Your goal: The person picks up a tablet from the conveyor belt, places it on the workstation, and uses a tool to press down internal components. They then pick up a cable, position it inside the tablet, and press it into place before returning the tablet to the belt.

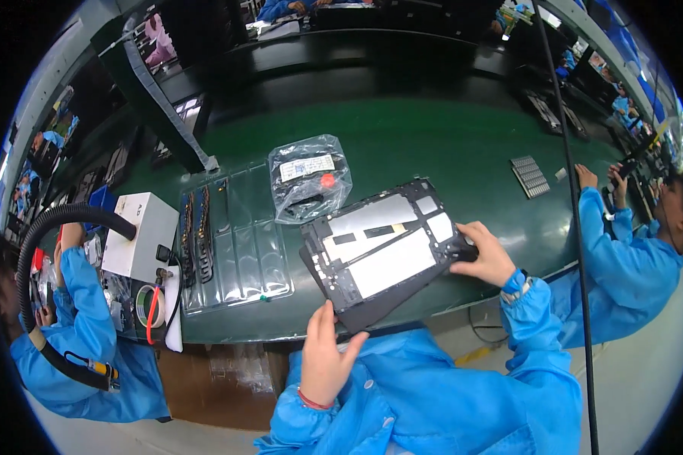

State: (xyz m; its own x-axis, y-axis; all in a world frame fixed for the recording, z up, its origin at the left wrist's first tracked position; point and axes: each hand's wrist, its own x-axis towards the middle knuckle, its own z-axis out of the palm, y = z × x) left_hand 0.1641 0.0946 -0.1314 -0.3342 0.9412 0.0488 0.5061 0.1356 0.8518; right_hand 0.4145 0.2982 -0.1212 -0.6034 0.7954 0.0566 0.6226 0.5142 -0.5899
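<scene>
A thin, flat panel (383, 254), judged light, stiff and fragile on its silvery face, is held by its edges over the tabletop (448, 152), the left hand (325, 360) pinching its near corner and the right hand (484, 254) gripping its right edge.

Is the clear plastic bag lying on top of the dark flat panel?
No, the clear plastic bag lies on the green table just behind the dark flat panel, beside its far left corner.
</scene>
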